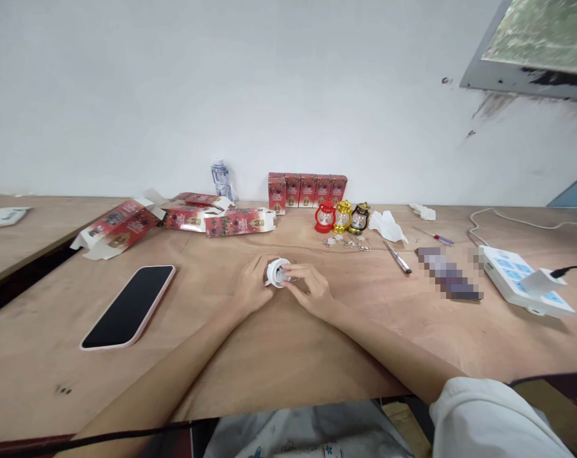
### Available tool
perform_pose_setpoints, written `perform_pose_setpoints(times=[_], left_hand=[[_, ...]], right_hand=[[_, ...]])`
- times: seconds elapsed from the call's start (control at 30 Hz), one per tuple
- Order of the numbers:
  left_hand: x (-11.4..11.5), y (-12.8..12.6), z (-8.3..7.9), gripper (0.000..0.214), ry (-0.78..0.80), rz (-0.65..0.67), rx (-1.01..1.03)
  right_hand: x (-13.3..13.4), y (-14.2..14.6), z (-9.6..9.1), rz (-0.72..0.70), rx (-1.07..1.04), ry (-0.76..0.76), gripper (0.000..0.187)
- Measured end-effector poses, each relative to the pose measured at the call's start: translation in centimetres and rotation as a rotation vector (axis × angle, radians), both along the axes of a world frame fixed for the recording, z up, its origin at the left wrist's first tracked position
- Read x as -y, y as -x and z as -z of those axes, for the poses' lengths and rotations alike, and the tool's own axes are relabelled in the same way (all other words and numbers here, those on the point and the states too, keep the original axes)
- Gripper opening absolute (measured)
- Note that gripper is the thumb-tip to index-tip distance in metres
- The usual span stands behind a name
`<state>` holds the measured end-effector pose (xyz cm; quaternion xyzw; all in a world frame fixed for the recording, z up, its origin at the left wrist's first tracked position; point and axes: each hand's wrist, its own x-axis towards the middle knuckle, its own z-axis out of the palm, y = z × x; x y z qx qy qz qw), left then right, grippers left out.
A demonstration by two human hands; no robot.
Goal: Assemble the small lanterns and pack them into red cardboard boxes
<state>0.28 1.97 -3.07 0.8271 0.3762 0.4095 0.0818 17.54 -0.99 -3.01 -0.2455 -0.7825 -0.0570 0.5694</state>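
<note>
A small white round lantern piece (277,272) sits between both hands at the middle of the wooden table (278,356). My left hand (250,289) wraps its fingers around the piece's left side. My right hand (310,289) pinches at its right side, where a thin wire part shows. Behind them stand three tiny lanterns, red (324,217), gold (343,216) and black (359,218), with several small metal bits (348,242) scattered in front of them.
A black phone in a pink case (130,306) lies at the left. Red boxes lie opened (180,219) and stand in a row (307,189) by the wall. A screwdriver (397,257), crumpled tissue (387,226) and a white power strip (524,278) are at the right.
</note>
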Motion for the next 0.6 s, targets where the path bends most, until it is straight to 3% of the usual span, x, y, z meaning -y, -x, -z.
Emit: perform_pose_setpoints(times=[0.3,0.6], left_hand=[[0.05,-0.06,-0.02,0.045,-0.020,-0.006,-0.015],[0.23,-0.15,-0.02,0.044,-0.035,0.000,-0.039]], right_hand=[[0.26,-0.02,-0.11,-0.023,-0.034,-0.004,0.015],[0.28,0.11,0.16,-0.016,0.038,-0.126,0.022]])
